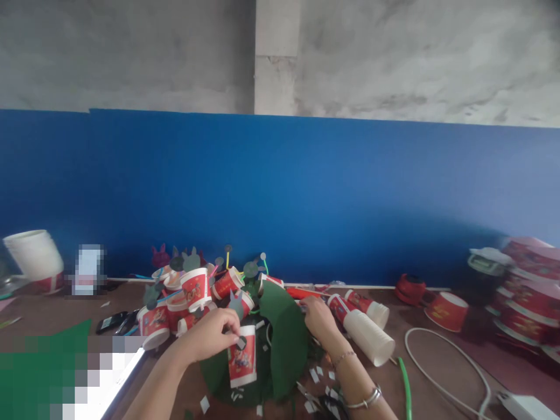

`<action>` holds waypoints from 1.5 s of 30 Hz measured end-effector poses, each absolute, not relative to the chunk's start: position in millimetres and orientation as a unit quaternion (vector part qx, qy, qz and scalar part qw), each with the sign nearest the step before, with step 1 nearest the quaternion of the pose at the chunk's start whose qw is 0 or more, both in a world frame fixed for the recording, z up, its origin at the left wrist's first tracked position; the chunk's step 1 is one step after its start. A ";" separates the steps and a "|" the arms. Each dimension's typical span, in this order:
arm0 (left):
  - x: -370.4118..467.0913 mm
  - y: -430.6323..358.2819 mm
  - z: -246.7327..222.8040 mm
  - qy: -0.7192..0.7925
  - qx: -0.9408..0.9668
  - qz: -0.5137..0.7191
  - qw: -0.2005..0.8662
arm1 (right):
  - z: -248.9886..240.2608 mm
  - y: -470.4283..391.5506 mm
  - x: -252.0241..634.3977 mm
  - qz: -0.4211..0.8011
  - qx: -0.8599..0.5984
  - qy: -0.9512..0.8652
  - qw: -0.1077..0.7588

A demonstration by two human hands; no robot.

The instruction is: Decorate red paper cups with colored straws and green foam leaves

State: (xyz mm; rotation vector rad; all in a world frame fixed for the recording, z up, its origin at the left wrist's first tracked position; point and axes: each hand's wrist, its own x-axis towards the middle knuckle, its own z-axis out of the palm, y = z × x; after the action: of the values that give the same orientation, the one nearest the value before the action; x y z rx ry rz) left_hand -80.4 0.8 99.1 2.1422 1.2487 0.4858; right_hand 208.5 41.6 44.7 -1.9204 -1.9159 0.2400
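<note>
A red-and-white paper cup (pixel 243 364) with a cartoon print stands upside down or leans in front of me on dark green paper. The thumb and fingers of my left hand (pixel 221 328) are pinched at its upper edge, on a small dark grey paper disc (pixel 241 343) with a pale square on it. My right hand (pixel 321 318) reaches forward beside a curved dark green paper sheet (pixel 286 338). Its fingertips are near a long orange-red item (pixel 301 293); whether they grip anything is unclear. Small white paper squares (pixel 314 375) and scissors (pixel 308 395) lie below.
Decorated paper cups (pixel 153 326) with animal-head cutouts are heaped at left centre. Stacked white cups (pixel 370 338) lie to the right, near a green tube (pixel 405 388) and a white cable (pixel 450 329). Red cup stacks (pixel 531 291) stand far right, before a blue wall panel (pixel 280 192).
</note>
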 end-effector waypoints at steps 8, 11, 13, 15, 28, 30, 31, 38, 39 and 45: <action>-93.1 -0.6 103.3 0.508 0.792 0.179 0.288 | 31.0 38.5 204.9 0.014 -0.711 -0.687 0.147; -88.9 -2.4 111.3 0.517 0.780 0.200 0.291 | 31.9 40.3 207.8 -0.006 -0.731 -0.660 0.171; -82.8 -2.6 115.8 0.527 0.763 0.238 0.290 | 38.2 40.7 208.2 -0.019 -0.745 -0.636 0.201; -75.1 -1.8 117.0 0.537 0.744 0.284 0.279 | 49.9 38.5 204.8 -0.027 -0.748 -0.621 0.233; -36.7 -6.4 99.7 0.537 0.742 0.385 0.113 | 103.2 -22.0 128.8 0.111 -0.536 -0.797 0.255; -32.6 -9.9 99.5 0.533 0.752 0.377 0.090 | 101.0 -22.3 126.6 0.092 -0.547 -0.794 0.249; -30.9 -11.5 99.6 0.533 0.757 0.370 0.077 | 100.4 -22.2 126.0 0.084 -0.552 -0.792 0.247; -26.2 -17.0 97.6 0.534 0.778 0.331 -0.011 | 99.4 -26.3 119.6 0.051 -0.581 -0.783 0.216; -26.2 -17.1 97.0 0.531 0.781 0.329 -0.016 | 99.1 -26.9 118.6 0.050 -0.583 -0.783 0.212; -29.3 -13.3 94.0 0.535 0.767 0.353 0.008 | 101.0 -17.2 133.4 0.052 -0.633 -0.752 0.175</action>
State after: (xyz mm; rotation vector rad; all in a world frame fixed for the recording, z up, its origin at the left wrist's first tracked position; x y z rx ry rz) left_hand -29.3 -13.3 94.0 2.3985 1.6716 1.1044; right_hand 133.4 -17.2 101.0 -1.7930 -2.1311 0.1467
